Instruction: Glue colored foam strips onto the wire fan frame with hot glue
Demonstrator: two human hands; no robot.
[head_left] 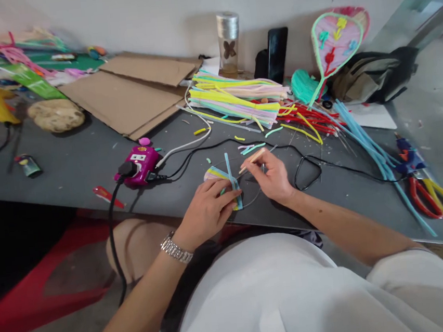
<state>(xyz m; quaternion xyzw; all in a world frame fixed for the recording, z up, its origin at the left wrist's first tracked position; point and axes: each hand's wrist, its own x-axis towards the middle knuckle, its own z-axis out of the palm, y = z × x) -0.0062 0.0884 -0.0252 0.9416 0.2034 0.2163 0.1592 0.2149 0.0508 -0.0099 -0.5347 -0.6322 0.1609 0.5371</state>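
Fingers of the right hand [272, 175] pinch a wooden stick [251, 161]; left hand [206, 203] holds striped piece [215, 174], judged light, soft, bendable, best taken by its edges.

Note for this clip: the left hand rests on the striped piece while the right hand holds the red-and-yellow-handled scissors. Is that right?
Not quite: in the head view, the right hand holds a slim wood-coloured tool; the scissors lie off to the right. The left hand does rest on the striped piece.
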